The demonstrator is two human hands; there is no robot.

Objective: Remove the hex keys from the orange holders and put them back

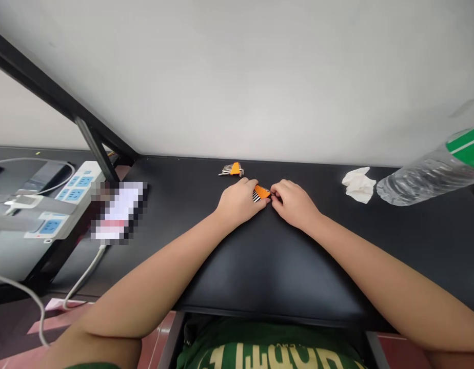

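Out on the black bench [271,271], well in from its front edge, left hand [240,202] and right hand [294,204] curl closed, fingertips pinching an orange folding hex key set [262,192] (fiddly little grip!). One slip could skid it into the second hex key set [232,169], with open bench either side and the white wall [237,77] just behind.

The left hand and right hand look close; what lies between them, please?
An orange-handled hex key set lies between the left hand and the right hand, shown in the head view.

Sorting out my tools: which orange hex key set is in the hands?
The set between the left hand and right hand, touching both; the other set lies farther off on the desk.
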